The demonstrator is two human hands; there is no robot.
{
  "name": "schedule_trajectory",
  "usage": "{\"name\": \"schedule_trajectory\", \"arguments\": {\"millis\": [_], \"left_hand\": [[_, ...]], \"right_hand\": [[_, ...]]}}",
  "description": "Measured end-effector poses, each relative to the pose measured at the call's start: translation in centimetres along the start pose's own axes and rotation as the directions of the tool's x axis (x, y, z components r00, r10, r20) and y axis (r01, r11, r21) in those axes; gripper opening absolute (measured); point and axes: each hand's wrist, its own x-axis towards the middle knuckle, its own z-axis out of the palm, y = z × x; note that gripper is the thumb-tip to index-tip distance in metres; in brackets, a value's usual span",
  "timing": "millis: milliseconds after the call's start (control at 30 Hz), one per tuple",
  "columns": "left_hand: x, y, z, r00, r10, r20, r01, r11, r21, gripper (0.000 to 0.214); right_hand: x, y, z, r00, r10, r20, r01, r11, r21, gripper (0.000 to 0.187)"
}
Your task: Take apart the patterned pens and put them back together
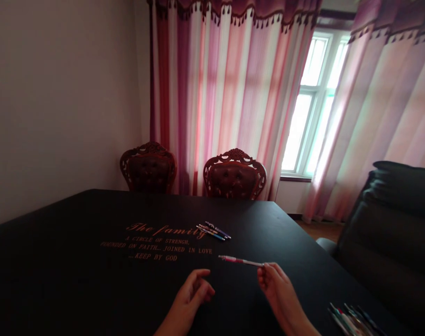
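Observation:
My right hand (277, 285) pinches one end of a pink and white pen (240, 261), which points left just above the black table (93, 261). My left hand (194, 291) hovers a little to the left with its fingers curled in and thumb close to them; I cannot make out anything in it. Farther out on the table lie three pens side by side (214, 230), by the printed lettering.
Several more pens (352, 319) lie in a bunch at the table's near right edge. Two carved red chairs (235, 175) stand at the far side before striped pink curtains. A dark padded armchair (394, 224) stands close on the right.

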Motion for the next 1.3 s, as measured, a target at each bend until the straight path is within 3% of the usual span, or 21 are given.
{"name": "schedule_trajectory", "arguments": {"millis": [133,233,367,500,633,900,1300], "left_hand": [[-0.5,0.2,0.4,1.0,0.016,-0.019,-0.015,0.999,0.029,0.044],[-0.9,1.0,0.6,1.0,0.001,0.014,-0.003,0.993,0.118,0.031],[-1.0,1.7,0.3,0.998,0.004,-0.058,0.011,0.966,0.257,0.026],[-0.8,1.6,-0.1,0.994,-0.007,-0.105,0.036,0.96,0.276,0.023],[-0.8,1.6,0.0,0.997,-0.01,-0.078,0.029,0.966,0.255,0.021],[-0.8,2.1,0.3,0.996,-0.029,-0.086,0.052,0.958,0.283,0.023],[-0.5,2.2,0.3,0.988,-0.061,-0.141,0.084,0.983,0.165,0.027]], "right_hand": [[-3.0,0.0,1.5,0.984,0.147,0.096,-0.157,0.982,0.106,0.031],[-4.3,0.0,2.4,0.971,0.171,0.169,-0.179,0.983,0.036,0.031],[-4.5,-0.2,2.3,0.958,0.099,0.268,-0.019,0.958,-0.288,0.034],[-4.4,-0.8,1.6,0.947,0.04,0.319,0.167,0.785,-0.596,0.045],[-4.7,-1.5,1.4,0.941,0.056,0.335,0.22,0.651,-0.726,0.051],[-5.2,-1.9,1.6,0.927,0.042,0.372,0.286,0.559,-0.778,0.039],[-5.5,-2.4,2.0,0.911,-0.03,0.412,0.36,0.544,-0.758,0.016]]}}
